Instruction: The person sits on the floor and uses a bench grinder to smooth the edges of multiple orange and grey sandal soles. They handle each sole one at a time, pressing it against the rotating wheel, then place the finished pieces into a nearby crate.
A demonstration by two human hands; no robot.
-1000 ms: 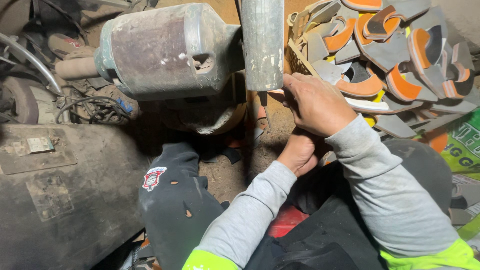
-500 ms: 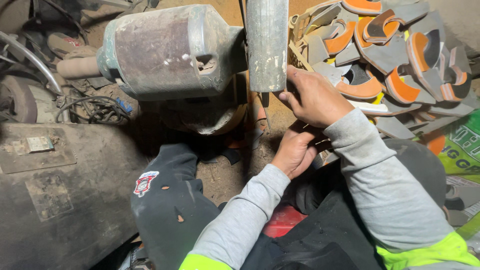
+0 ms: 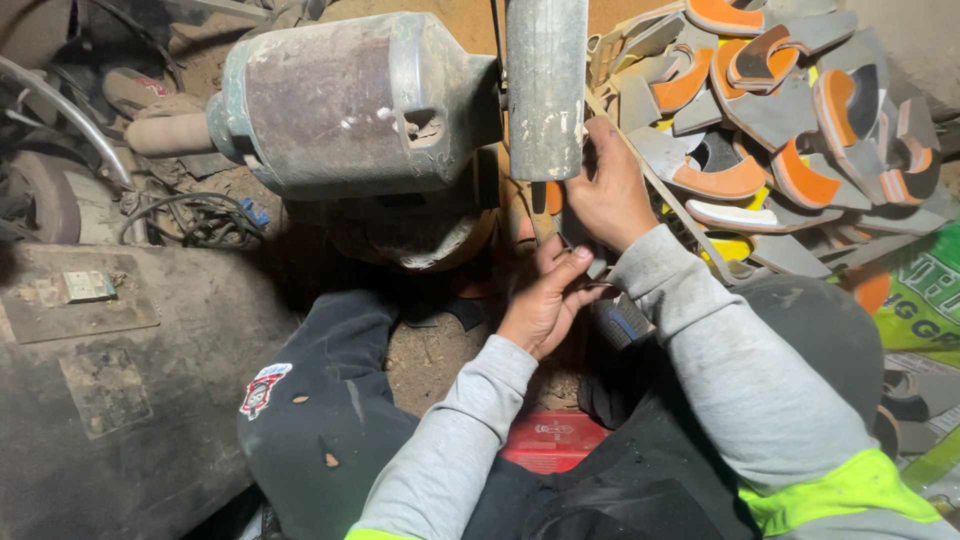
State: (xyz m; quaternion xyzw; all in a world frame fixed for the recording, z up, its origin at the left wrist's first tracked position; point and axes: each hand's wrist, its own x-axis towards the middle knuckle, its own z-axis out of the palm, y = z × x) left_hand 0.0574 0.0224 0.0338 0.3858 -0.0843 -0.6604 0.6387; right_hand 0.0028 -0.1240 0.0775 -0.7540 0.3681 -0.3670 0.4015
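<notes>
Two hands meet just under a vertical grey drum (image 3: 545, 85) mounted on a motor (image 3: 350, 100). Right hand (image 3: 610, 185) is raised beside the drum's lower edge, fingers curled and pinched round a thin strip (image 3: 690, 225) that runs diagonally from the hand down to the right; the strip's upper end is hidden behind the fingers. Left hand (image 3: 545, 300) sits lower, just below the right, palm up, fingers half-curled and touching something small and dark between the two hands; cannot tell what it is or whether it is gripped. The hands are nearly touching.

Motor: dusty, rust-brown barrel with a green-grey casing, lying on its side, with a pale roller (image 3: 170, 133) sticking out at its left end. The drum stands at its right end, surface scuffed.

Right of the hands, a heap of sole-shaped pieces (image 3: 770, 110), grey with orange edges, some yellow showing underneath, stacked loosely and overlapping. The strip lies across the near edge of this heap.

Both sleeves are grey with bright yellow-green cuffs further up. Dark trousers (image 3: 320, 420) with a small patch on the left knee. A red box (image 3: 550, 440) lies on the dirt floor between the legs. Black cables (image 3: 190, 215) are tangled at left, near a dark flat panel (image 3: 90, 380). A green printed bag (image 3: 925, 300) sits at the far right edge.
</notes>
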